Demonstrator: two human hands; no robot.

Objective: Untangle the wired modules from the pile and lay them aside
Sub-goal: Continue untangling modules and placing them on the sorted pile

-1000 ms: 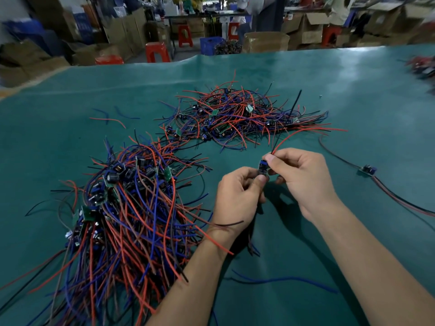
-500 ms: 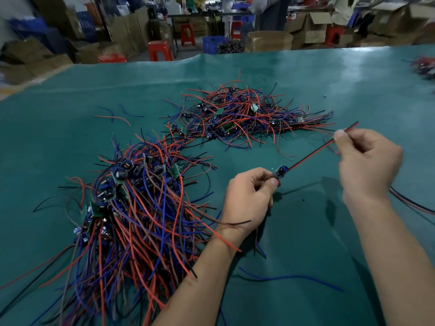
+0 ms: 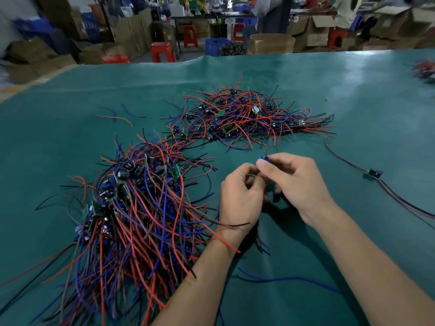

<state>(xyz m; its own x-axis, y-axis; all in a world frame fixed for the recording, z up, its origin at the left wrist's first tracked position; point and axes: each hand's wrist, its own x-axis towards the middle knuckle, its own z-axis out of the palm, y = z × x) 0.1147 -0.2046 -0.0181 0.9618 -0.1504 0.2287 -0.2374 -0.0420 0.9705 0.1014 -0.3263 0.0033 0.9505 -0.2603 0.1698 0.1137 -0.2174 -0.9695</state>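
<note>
A small blue wired module (image 3: 264, 159) sits between my two hands at the table's middle. My right hand (image 3: 294, 182) pinches it from above with thumb and forefinger. My left hand (image 3: 240, 196) has its fingers curled round the lower part and its wires, which trail down under my wrist. A big tangled pile (image 3: 131, 208) of red, blue and black wires with modules lies at the left. A second pile (image 3: 244, 116) lies behind my hands. One separate module (image 3: 374, 172) lies at the right with its wires stretched out.
The work surface is a teal mat (image 3: 329, 90). Loose blue wires (image 3: 289, 278) lie near my right forearm, and short strands (image 3: 117, 116) lie at the far left. Cardboard boxes and red stools (image 3: 162, 51) stand beyond the table's far edge.
My right hand had slid out along the red and black wires to the right; it has come back to the module. My left hand has stayed on the module.
</note>
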